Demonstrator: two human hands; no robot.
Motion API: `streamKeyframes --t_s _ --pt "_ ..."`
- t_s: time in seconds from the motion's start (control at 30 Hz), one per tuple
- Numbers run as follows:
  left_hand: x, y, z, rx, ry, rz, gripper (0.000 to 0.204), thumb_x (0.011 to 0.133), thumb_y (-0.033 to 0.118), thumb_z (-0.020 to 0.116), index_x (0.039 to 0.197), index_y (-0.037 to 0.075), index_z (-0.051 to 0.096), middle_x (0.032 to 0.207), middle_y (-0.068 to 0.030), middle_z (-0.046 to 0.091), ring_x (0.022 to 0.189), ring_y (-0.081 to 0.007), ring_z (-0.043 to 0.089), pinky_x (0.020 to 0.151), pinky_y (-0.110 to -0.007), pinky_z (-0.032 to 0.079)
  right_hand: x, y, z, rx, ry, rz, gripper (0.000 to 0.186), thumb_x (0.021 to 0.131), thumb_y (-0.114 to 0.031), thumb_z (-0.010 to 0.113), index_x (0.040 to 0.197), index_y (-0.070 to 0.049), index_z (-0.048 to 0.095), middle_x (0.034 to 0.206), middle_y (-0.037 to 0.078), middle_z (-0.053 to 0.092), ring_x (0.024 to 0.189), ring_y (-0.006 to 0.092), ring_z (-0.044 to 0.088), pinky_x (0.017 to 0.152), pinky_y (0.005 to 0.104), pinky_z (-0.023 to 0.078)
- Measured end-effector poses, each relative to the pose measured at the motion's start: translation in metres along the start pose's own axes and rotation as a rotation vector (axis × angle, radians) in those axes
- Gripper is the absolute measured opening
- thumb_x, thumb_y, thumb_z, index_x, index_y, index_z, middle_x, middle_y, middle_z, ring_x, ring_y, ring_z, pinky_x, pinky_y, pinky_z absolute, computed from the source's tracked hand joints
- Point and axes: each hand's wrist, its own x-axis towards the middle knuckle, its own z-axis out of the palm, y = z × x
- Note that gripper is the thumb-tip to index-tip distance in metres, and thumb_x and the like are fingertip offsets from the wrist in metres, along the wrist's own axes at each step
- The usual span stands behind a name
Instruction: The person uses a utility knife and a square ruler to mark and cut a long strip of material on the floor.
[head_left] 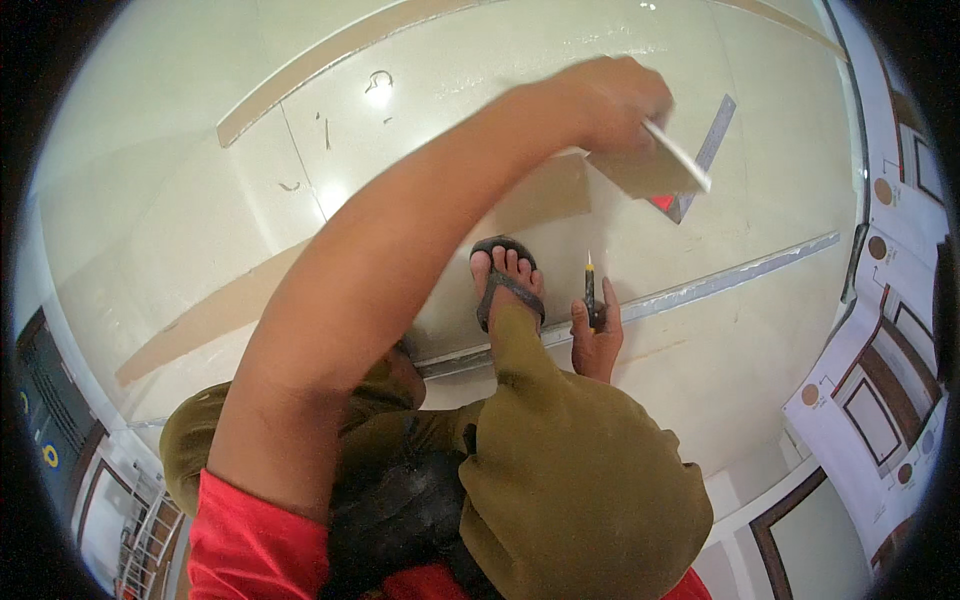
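Reaching across the upper middle, my left hand [625,100] grips a small beige board [640,170] with a white edge. Partly behind that board, a metal square [715,140] with a red part lies on the tiles. My right hand [595,340] is low beside my sandaled foot [505,270], closed on a black-and-yellow cutter [590,290] with its thin tip upward. A long metal straightedge [720,271] runs along the floor behind that hand. A beige board [200,330] lies on the left, partly hidden by my arm, and another piece [545,190] shows beneath the held one.
Long board strips [270,90] lie at the top of the pale tiled floor [420,160], among small scraps [380,82]. Large printed sheets [860,400] line the right side. A white metal rack [140,520] and a dark door [55,390] are at the left.
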Motion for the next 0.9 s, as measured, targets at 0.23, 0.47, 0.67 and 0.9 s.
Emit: streamKeyframes --t_s 0.23,0.47,0.67,0.9 --pt "-0.074 -0.101 -0.031 -0.76 0.326 -0.954 0.042 0.101 0.028 0.076 0.112 -0.012 0.068 0.109 -0.019 0.076 0.104 -0.0256 0.077 0.087 -0.036 0.06 0.028 0.004 0.004 0.213 -0.101 0.15 0.023 0.106 -0.02 0.063 0.115 0.001 0.067 0.083 0.003 0.066 0.071 0.0113 0.059 0.065 0.0286 0.05" --pt "-0.143 -0.112 -0.009 -1.286 0.791 -1.041 0.033 0.109 0.012 0.061 0.131 -0.01 0.052 0.118 -0.0173 0.068 0.117 -0.0293 0.073 0.101 -0.039 0.062 0.043 0.001 0.017 0.306 -0.212 0.159 0.017 0.105 -0.018 0.06 0.099 -0.003 0.062 0.082 0.003 0.063 0.074 0.0129 0.059 0.066 0.0308 0.049" --pt "-0.179 -0.141 -0.023 -1.549 0.937 -0.723 0.03 0.114 0.013 0.05 0.137 -0.006 0.052 0.135 -0.0174 0.063 0.131 -0.028 0.066 0.109 -0.039 0.058 0.044 -0.03 0.038 0.293 -0.27 0.099 0.014 0.105 -0.014 0.063 0.099 -0.002 0.062 0.084 0.003 0.063 0.076 0.0109 0.058 0.065 0.0302 0.049" --pt "-0.195 -0.16 -0.094 0.039 0.049 -1.078 0.074 0.1 0.049 0.073 0.149 -0.003 0.054 0.148 -0.0217 0.062 0.133 -0.0348 0.063 0.108 -0.043 0.056 0.094 -0.012 0.033 0.183 -0.067 -0.027 0.019 0.105 -0.018 0.066 0.107 0.001 0.061 0.087 0.005 0.063 0.077 0.0141 0.06 0.068 0.0328 0.051"
